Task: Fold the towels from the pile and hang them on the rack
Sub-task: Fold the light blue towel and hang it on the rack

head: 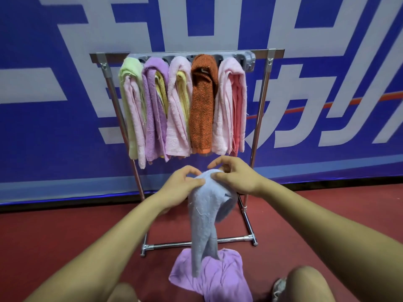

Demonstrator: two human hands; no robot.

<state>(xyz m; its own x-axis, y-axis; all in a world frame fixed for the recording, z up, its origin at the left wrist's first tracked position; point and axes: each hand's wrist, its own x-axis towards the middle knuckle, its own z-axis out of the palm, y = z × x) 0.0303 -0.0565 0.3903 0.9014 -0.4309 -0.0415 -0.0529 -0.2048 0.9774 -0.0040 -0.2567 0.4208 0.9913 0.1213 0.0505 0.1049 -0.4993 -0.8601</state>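
- The left hand and the right hand are close together in front of the rack, at about the height of the hanging towels' lower ends.
- Both hands pinch the top of a blue towel. The left thumb and fingers are closed on its left edge. The right thumb presses the cloth from the right, with the right forefinger lifted above it.
- The blue towel is bunched, not flat. Its long axis runs straight up and down, from the rounded top between the hands to a narrow end that points at the floor.
- That lower end overlaps a crumpled purple towel lying on the red floor between the person's knees; whether the two touch cannot be told.
- The purple towel lies just in front of the rack's bottom bar.
- Five folded bundles hang side by side over the rack's top: from left to right, a green towel, a violet towel, a pink towel, an orange towel and a pale pink towel.
- Each bundle hangs lengthwise, fold at the top and ends pointing down. Yellow cloth shows inside the violet and pink ones, and coral cloth inside the pale pink one.
- Behind the rack stands a blue wall banner with large white characters.
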